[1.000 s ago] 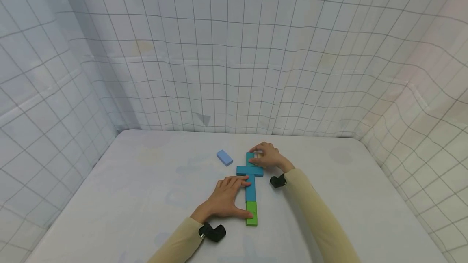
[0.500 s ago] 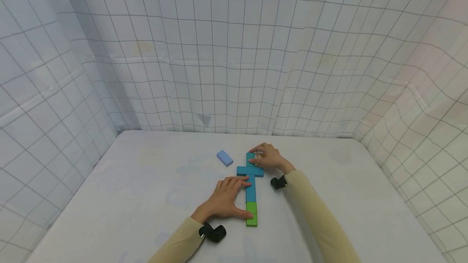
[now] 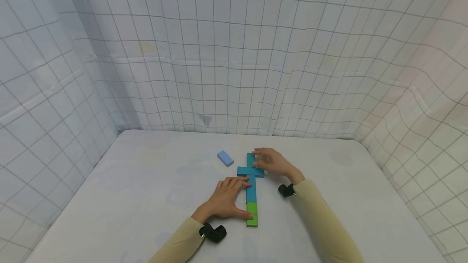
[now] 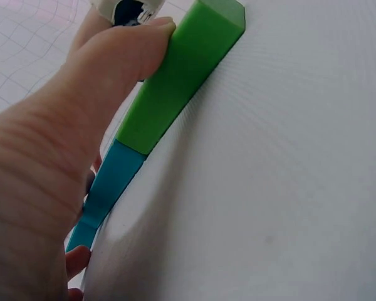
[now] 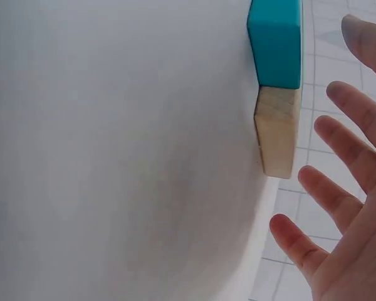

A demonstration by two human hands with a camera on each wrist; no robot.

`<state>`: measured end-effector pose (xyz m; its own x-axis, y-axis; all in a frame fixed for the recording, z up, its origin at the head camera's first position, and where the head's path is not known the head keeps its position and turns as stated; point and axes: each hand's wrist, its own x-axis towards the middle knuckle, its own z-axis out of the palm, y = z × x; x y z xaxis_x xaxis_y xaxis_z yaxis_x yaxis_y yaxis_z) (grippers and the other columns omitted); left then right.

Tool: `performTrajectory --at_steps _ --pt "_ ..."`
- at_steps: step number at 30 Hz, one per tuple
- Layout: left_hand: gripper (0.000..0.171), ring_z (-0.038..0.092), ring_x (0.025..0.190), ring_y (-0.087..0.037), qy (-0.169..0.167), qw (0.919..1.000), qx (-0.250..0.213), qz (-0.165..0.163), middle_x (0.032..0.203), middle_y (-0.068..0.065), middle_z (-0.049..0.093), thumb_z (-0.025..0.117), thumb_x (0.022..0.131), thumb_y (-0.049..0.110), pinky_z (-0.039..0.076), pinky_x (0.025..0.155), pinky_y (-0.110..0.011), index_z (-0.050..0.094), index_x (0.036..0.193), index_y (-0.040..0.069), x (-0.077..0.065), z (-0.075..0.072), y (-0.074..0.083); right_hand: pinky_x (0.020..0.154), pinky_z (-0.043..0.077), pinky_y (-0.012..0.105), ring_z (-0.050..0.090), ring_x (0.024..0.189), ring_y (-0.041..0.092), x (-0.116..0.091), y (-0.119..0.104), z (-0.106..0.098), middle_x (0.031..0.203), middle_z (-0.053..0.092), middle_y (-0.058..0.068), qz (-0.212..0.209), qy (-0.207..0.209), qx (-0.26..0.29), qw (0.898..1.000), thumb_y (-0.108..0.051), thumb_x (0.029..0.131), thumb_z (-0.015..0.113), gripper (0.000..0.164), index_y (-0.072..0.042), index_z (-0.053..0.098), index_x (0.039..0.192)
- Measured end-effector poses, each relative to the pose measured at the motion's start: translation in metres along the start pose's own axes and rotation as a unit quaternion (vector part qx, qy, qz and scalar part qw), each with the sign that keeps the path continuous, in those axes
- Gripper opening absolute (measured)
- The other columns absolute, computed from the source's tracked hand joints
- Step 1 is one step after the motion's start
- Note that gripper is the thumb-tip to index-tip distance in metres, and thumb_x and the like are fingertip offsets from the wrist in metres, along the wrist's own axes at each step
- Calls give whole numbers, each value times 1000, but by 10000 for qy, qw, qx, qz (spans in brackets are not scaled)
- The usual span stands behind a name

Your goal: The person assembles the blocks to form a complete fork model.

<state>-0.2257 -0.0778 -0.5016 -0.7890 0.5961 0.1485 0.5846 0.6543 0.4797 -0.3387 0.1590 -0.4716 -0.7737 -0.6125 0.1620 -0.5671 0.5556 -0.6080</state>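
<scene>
A line of blocks lies on the white table: a green block [image 3: 252, 223] nearest, a long blue block [image 3: 251, 192] beyond it, a blue block [image 3: 245, 171] set crosswise, then a teal block [image 3: 250, 158] farthest. My left hand [image 3: 224, 199] spans the near part of the line, its thumb resting on the green block and its fingertips on the long blue one. Over the right side of the teal block, my right hand [image 3: 274, 162] hovers with spread fingers [image 5: 351, 150] holding nothing. A bare wooden block [image 5: 277, 135] sits against a teal-blue one in the right wrist view; my right hand hides it in the head view.
A light blue block [image 3: 225, 158] lies apart, left of the line's far end. The white table [image 3: 146, 190] is bordered by a hanging white grid-patterned sheet [image 3: 234, 72] at the back and sides.
My right hand has let go at the far end of the line and drawn back to the right, its fingers opening. My left hand and the blocks have stayed in place.
</scene>
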Motion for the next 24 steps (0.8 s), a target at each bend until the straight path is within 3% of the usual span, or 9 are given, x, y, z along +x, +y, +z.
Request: performTrajectory --at_steps 5,12,24 --pt "93 26 131 -20 33 10000 -13 57 151 9 26 61 67 79 26 98 -48 42 141 25 0 -1 1 102 27 56 38 129 33 -14 -13 -3 142 45 10 -159 -61 -596 9981 -38 88 68 56 -8 56 133" --pt "93 28 130 -22 62 9999 -96 103 151 7 27 62 68 77 26 97 -49 42 141 24 -1 -2 1 100 26 59 34 132 31 -26 -30 -5 147 38 7 -93 -606 -1412 9881 -48 87 66 69 -14 45 143" --pt "93 26 131 -20 -5 10000 -66 33 152 9 25 61 68 78 25 98 -48 41 141 24 0 -1 1 101 25 57 25 137 33 -36 -41 0 153 28 8 28 -1137 -1962 9740 -52 89 60 76 -12 35 148"
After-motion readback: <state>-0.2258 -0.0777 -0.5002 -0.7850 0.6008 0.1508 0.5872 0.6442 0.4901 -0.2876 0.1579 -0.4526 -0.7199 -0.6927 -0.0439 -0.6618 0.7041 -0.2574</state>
